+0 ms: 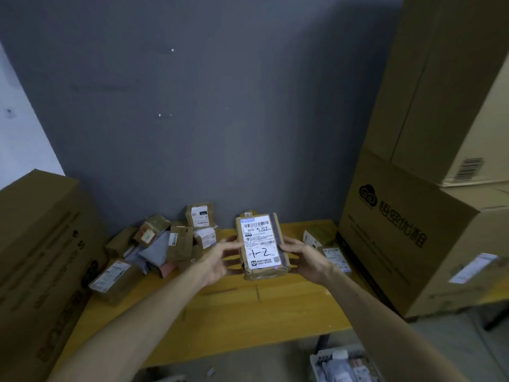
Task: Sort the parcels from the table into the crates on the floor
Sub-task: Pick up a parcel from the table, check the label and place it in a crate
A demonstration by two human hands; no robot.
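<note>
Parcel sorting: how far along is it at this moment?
Done: the crate at bottom right already holds a few packets. In hand: the left hand and right hand hold a labelled box marked "1-2" above the table. Left: a heap of parcels at the back left, plus more at the right edge.

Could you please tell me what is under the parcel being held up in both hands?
Under the held parcel, gripped by the left hand and right hand, bare yellow table shows. The parcel's underside and the table strip behind it are covered.
</note>
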